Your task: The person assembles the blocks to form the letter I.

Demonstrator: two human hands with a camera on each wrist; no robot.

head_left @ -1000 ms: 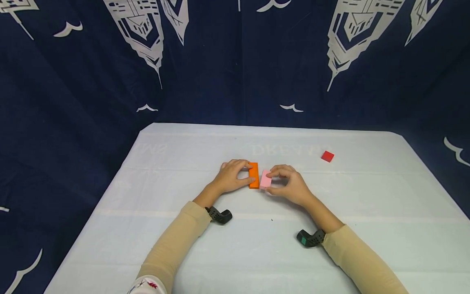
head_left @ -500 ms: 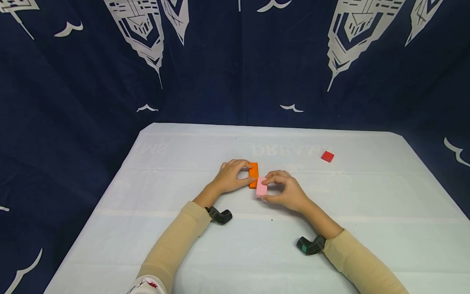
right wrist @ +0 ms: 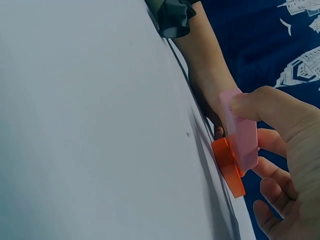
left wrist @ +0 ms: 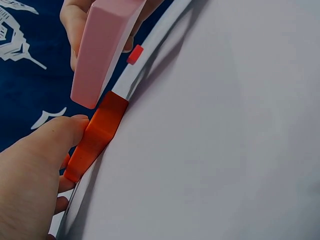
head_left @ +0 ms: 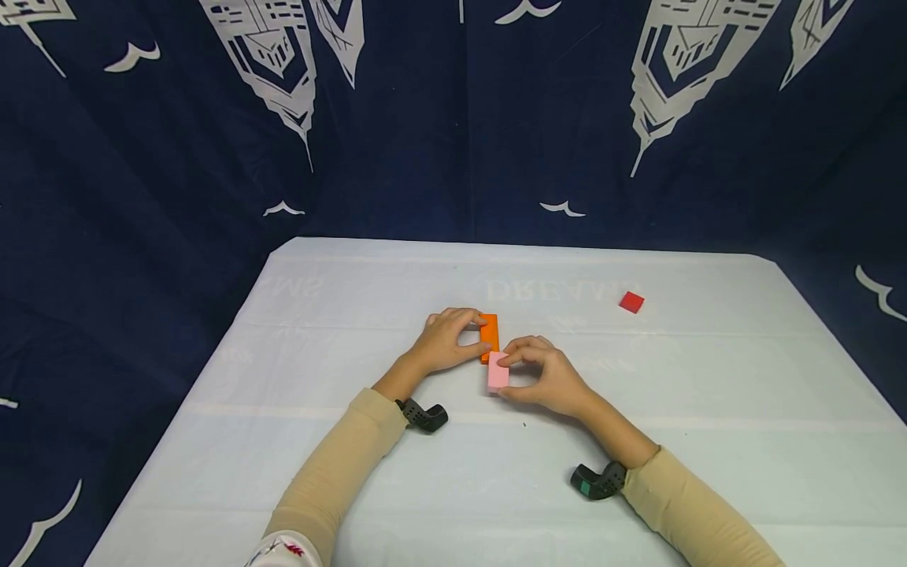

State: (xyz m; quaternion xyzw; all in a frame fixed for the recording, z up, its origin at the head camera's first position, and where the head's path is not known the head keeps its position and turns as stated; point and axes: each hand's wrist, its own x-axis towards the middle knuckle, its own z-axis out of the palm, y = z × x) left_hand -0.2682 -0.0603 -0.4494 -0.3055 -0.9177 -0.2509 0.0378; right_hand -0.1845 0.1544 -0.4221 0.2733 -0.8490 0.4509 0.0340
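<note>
My left hand (head_left: 445, 342) pinches an orange block (head_left: 490, 335) by its ends, thumb on the near side and fingers at the far side. The orange block lies lengthwise on the white table. In my right hand (head_left: 551, 381) a pink block (head_left: 498, 375) is held between thumb and fingers. It overlaps the near end of the orange block in the head view. Seen from the left wrist, the pink block (left wrist: 102, 52) stands tilted, its lower end close over the end of the orange block (left wrist: 100, 131). The right wrist view shows the pink block (right wrist: 241, 131) raised beside the orange one.
A small red block (head_left: 631, 302) lies at the back right of the white table (head_left: 496, 488). Behind the table hangs a dark blue cloth (head_left: 425, 118) with white prints. Both wrists wear a black camera mount (head_left: 425, 416).
My right hand has brought the pink block left and toward the body, from beside the orange block to over its near end. The left hand and orange block stay put.
</note>
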